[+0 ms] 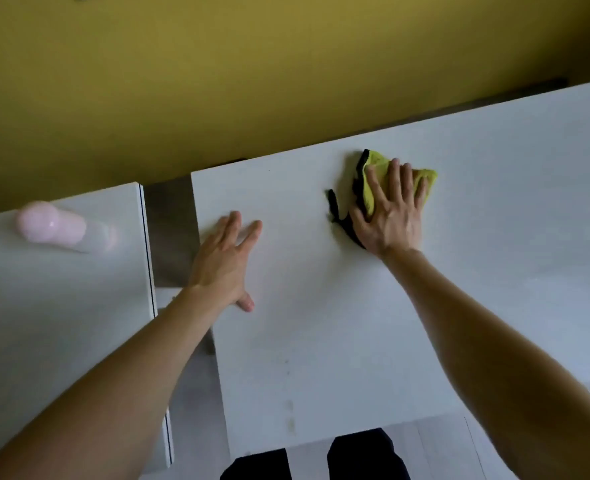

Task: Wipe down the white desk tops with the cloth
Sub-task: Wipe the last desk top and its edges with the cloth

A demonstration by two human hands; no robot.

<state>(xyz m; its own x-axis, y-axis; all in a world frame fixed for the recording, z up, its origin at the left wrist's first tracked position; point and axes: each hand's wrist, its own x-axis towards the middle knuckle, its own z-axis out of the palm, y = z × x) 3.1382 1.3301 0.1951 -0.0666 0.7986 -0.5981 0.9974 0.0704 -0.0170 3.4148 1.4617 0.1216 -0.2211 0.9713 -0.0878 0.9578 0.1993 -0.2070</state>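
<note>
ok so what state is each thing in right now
right desk top, faint smudges near its front edge
left desk top, a gap away from the right one
pink object, blurred, lying on the left desk top
left hand, open, flat on the right desk top
right hand, fingers straight, pressing the cloth down
cloth, bunched under the right hand

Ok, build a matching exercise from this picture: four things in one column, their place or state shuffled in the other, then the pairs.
Things
1. cloth
2. left hand
3. pink object
4. right hand

Place or state
A. lies, blurred, on the left desk
B. rests flat on the wide desk, holding nothing
C. presses down on the cloth, fingers spread
D. yellow with a black edge, partly under a palm

Pairs: 1-D, 2-B, 3-A, 4-C
</note>
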